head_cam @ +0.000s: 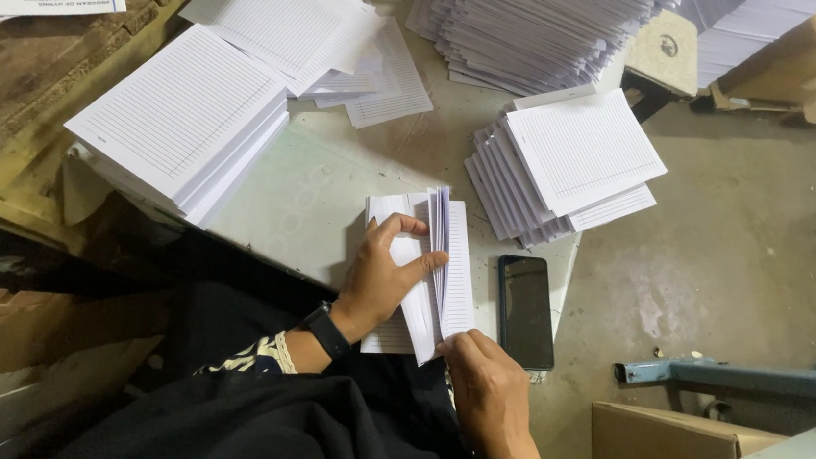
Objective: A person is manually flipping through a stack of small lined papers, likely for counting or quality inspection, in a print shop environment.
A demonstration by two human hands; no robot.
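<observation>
Hands point(420, 319) on thin ruled sheets point(435, 261)

Grey concrete floor point(720, 257), wooden pallet point(34, 118)

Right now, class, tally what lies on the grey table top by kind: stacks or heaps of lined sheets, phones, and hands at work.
Stacks or heaps of lined sheets: 5, namely the large stack, the loose heap, the tall fanned pile, the fanned stack and the sheaf being counted
Black phones: 1
Hands: 2, left hand and right hand
Total: 8
</observation>
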